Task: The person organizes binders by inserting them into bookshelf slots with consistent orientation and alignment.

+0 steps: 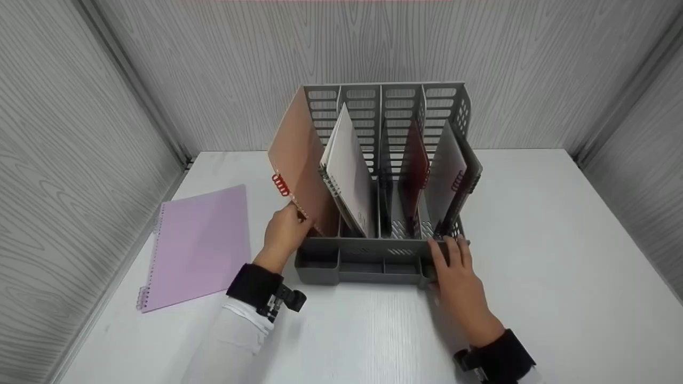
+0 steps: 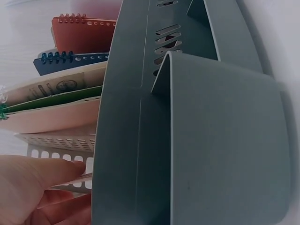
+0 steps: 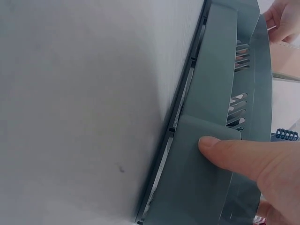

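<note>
My left hand (image 1: 284, 233) pinches the lower spine edge of a salmon-coloured spiral notebook (image 1: 300, 160), which stands in the leftmost slot of a grey file organizer (image 1: 312, 276). In the left wrist view, the thumb (image 2: 44, 171) lies on one side of the notebook's thin edge and the fingers on the other. My right hand (image 1: 460, 282) holds the organizer's front right corner. Its thumb (image 3: 225, 150) presses the outer front face, while the other fingers reach over the rim. White-covered notebooks (image 1: 349, 170) lean in the second slot.
A lilac spiral notebook (image 1: 200, 245) lies flat on the table (image 1: 544, 256) left of the organizer. A dark blue notebook (image 2: 70, 63) and a red notebook (image 1: 415, 168) stand in the third slot. Grey-covered notebooks (image 1: 445, 170) fill the rightmost one. Wood-patterned panels (image 1: 373, 42) enclose the table.
</note>
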Action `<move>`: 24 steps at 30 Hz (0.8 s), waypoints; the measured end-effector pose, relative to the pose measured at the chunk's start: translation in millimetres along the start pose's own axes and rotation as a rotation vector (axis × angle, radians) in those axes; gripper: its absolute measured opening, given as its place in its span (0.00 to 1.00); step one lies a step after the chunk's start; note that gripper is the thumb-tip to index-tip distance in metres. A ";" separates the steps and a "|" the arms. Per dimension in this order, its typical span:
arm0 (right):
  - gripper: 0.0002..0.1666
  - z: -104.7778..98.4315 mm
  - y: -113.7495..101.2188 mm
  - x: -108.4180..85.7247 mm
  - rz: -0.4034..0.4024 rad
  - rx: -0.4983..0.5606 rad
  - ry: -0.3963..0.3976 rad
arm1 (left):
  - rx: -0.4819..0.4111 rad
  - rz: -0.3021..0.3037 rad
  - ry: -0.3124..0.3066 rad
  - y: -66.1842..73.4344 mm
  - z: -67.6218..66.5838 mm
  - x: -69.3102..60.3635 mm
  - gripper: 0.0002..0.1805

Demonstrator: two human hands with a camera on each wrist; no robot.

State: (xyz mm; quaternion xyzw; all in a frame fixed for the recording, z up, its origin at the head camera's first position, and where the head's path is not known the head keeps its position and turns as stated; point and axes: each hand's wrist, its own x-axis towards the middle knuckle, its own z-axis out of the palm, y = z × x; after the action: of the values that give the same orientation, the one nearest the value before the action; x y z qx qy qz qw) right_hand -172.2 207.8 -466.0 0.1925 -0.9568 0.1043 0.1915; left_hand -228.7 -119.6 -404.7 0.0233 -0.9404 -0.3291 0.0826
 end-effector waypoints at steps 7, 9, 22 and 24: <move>0.52 0.3 -0.5 0.0 0.012 0.021 -0.014 | -0.016 -0.013 -0.013 -4.1 -7.8 -1.5 0.19; 0.52 0.4 -0.2 0.3 0.013 0.023 -0.011 | -0.020 -0.008 -0.018 -5.3 -10.5 -2.2 0.19; 0.52 1.7 2.1 1.1 0.021 0.043 -0.018 | -0.001 -0.015 -0.070 -25.7 -25.3 -8.4 0.33; 0.52 1.6 2.4 0.7 0.025 0.042 -0.029 | 0.020 -0.013 -0.062 -29.6 -26.7 -9.6 0.33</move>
State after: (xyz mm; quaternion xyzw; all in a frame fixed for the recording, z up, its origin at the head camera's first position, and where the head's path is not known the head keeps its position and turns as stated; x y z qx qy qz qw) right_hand -174.2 209.3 -467.5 0.1860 -0.9594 0.1237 0.1720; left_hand -215.0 -158.2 -403.9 0.0201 -0.9455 -0.3209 0.0512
